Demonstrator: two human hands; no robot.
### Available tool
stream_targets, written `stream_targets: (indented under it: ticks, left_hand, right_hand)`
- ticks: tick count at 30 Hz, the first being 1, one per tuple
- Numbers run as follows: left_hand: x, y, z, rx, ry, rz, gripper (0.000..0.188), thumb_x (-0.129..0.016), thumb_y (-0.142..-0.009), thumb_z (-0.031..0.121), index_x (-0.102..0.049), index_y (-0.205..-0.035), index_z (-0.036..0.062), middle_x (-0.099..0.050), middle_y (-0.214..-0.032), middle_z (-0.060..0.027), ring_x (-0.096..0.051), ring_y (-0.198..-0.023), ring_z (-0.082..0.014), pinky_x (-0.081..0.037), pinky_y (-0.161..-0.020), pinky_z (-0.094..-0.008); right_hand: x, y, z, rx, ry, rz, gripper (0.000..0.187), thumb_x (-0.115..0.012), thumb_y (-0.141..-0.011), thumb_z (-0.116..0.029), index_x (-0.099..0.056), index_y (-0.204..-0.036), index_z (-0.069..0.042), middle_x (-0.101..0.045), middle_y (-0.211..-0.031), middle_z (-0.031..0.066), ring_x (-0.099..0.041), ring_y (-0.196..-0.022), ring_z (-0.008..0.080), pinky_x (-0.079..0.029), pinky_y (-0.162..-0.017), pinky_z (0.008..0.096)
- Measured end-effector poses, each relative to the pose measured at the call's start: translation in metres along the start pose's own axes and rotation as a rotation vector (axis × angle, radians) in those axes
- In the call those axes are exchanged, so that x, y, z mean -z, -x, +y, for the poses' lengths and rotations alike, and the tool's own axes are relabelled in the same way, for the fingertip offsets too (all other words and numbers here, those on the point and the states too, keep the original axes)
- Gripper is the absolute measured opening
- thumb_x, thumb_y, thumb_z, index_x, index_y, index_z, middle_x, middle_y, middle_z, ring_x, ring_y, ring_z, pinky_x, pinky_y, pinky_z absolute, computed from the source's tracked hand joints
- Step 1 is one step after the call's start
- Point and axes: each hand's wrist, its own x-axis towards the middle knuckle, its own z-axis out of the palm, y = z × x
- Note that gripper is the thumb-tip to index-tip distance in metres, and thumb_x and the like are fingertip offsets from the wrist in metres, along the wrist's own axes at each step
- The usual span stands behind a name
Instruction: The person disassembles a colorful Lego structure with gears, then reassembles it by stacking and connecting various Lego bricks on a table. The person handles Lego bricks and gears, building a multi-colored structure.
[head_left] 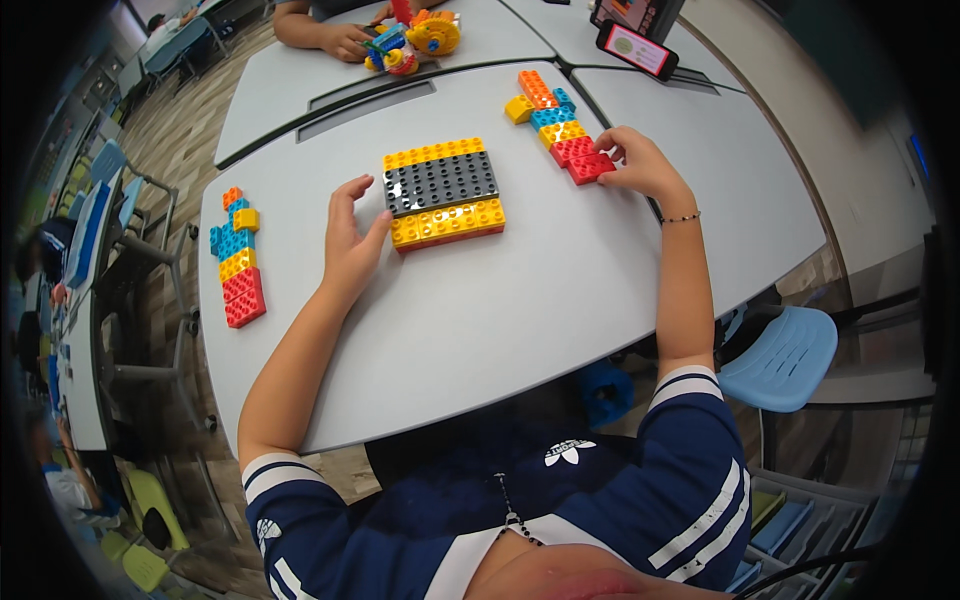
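A block of toy building bricks, dark grey in the middle with yellow bricks along two sides and red beneath the near side, lies in the middle of the table. My left hand is beside its left side, fingers apart, with the thumb close to the near yellow bricks; whether it touches them I cannot tell. At the right lies a brick figure of orange, blue, yellow and red pieces. The thumb and fingers of my right hand grip its near red end. A similar brick figure lies apart at the left.
Across the table, another person's hand rests by a colourful brick model. A phone leans at the far right. A blue chair stands off the table's right edge, and more tables and chairs stand at the left.
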Motion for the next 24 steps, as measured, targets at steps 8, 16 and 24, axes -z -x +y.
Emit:
stream_targets:
  ticks: [8,16,24]
  left_hand:
    - [-0.005,0.002,-0.008,0.146,-0.011,-0.172,0.062,-0.058,-0.092,0.024,-0.035,-0.144,-0.0014,-0.043,-0.141,-0.0204,-0.041,-0.130,-0.0309,-0.034,-0.108,-0.0366]
    - [-0.007,0.004,-0.007,0.154,-0.309,-0.281,0.068,-0.053,-0.094,0.038,-0.032,-0.146,-0.0008,-0.042,-0.143,-0.0222,-0.027,-0.142,-0.0366,-0.010,-0.113,-0.0577]
    - [-0.006,0.005,0.023,-0.164,0.098,-0.225,0.076,-0.055,-0.091,0.031,-0.020,-0.152,0.0033,-0.011,-0.154,-0.0214,-0.013,-0.144,-0.0358,-0.015,-0.117,-0.0431]
  right_hand:
    - [-0.034,-0.001,-0.040,0.208,-0.236,0.087,0.044,-0.077,-0.076,-0.022,-0.062,-0.113,-0.004,-0.061,-0.107,0.0073,-0.059,-0.089,0.0168,-0.051,-0.081,0.0300]
    - [-0.121,0.002,-0.089,0.032,-0.548,-0.020,0.057,-0.065,-0.090,-0.031,-0.050,-0.130,0.007,-0.055,-0.115,0.0152,-0.060,-0.090,0.0165,-0.050,-0.083,0.0295]
    - [-0.123,0.014,-0.105,0.031,-0.859,-0.067,0.052,-0.061,-0.093,-0.030,-0.050,-0.130,0.006,-0.055,-0.123,0.0121,-0.056,-0.107,0.0140,-0.044,-0.093,0.0279]
